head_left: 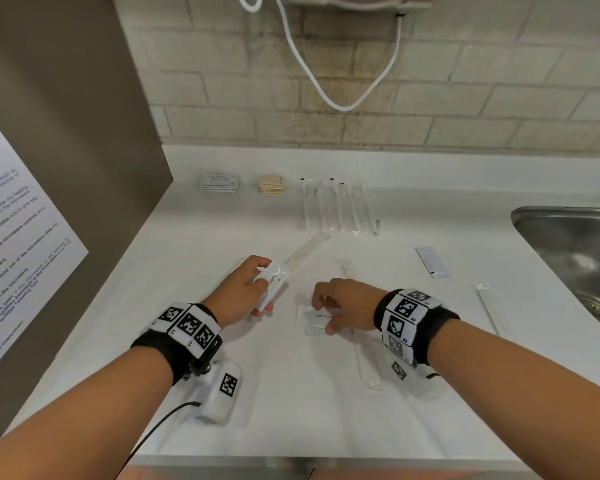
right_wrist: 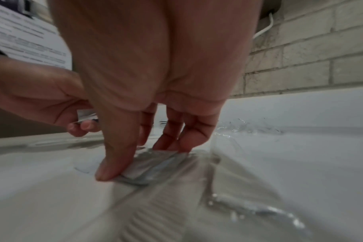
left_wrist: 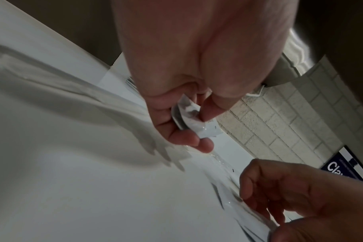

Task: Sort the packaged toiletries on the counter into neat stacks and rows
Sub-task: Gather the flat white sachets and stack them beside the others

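Note:
My left hand (head_left: 262,296) is raised a little above the white counter (head_left: 194,258) and grips a small bundle of white toothpaste sachets (head_left: 274,277). In the left wrist view the thumb and fingers of the left hand (left_wrist: 195,127) pinch those sachets (left_wrist: 199,129). Just to the right, my right hand (head_left: 323,315) is lowered onto one flat toothpaste sachet (head_left: 309,320) lying on the counter. In the right wrist view the thumb and fingertips of the right hand (right_wrist: 143,158) pinch the sachet (right_wrist: 153,165) at its near and far edges.
Along the back stand a stack of white packets (head_left: 219,182), a stack of tan packets (head_left: 271,184) and a row of wrapped toothbrushes (head_left: 340,206). Wrapped combs (head_left: 364,358) and a bluish sachet (head_left: 432,261) lie loose. A steel sink (head_left: 575,244) lies right, a brown panel (head_left: 84,133) left.

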{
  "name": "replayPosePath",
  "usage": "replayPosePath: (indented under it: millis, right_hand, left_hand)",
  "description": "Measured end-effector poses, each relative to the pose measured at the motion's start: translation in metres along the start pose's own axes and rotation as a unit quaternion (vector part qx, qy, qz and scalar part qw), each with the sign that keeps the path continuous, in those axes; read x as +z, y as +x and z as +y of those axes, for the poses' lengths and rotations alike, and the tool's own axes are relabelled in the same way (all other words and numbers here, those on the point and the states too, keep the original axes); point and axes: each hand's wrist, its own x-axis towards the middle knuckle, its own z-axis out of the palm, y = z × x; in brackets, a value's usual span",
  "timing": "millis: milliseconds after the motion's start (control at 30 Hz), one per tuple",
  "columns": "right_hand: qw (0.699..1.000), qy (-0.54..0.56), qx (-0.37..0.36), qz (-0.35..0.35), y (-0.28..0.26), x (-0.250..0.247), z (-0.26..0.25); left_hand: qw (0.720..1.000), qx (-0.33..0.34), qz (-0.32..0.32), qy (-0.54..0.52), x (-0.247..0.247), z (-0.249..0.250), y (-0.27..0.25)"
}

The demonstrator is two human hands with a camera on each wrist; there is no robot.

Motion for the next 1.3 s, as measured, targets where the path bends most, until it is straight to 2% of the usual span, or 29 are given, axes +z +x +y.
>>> replayPosePath:
  millis: [100, 167, 233, 367, 533, 800, 1000, 1167, 1300]
  right_hand:
    - [0.998, 0.056, 0.042, -0.005, 0.001, -0.001, 0.000]
    - [0.999, 0.043, 0.033, 0.005, 0.002, -0.001, -0.003]
    - [0.999, 0.044, 0.009, 0.031, 0.003, 0.000, -0.008]
    - [0.986, 0.140, -0.013, 0.093, 0.002, -0.007, -0.017]
    - [0.969, 0.193, -0.012, 0.156, -0.001, -0.017, -0.023]
    - [0.937, 0.243, 0.000, 0.250, -0.010, -0.011, -0.003]
    - [0.940, 0.229, -0.020, 0.251, -0.009, -0.017, 0.013]
    - [0.936, 0.228, -0.042, 0.266, -0.010, -0.026, 0.038]
    - [0.933, 0.227, -0.046, 0.276, -0.011, -0.036, 0.059]
  left_hand:
    - [1.000, 0.001, 0.001, -0.002, -0.001, -0.003, 0.000]
    - [1.000, 0.000, 0.001, -0.006, -0.002, -0.006, -0.001]
    - [1.000, -0.011, -0.001, -0.027, -0.004, -0.007, -0.001]
    - [0.997, -0.037, -0.037, -0.065, -0.001, -0.003, -0.002]
    - [0.991, -0.042, -0.089, -0.091, 0.013, 0.017, -0.001]
    - [0.989, -0.026, -0.117, -0.090, 0.032, 0.028, 0.000]
    - [0.983, -0.031, -0.179, -0.040, 0.052, 0.043, 0.010]
    - [0.969, -0.058, -0.214, -0.106, 0.069, 0.060, 0.017]
    - [0.974, -0.036, -0.207, -0.083, 0.084, 0.072, 0.029]
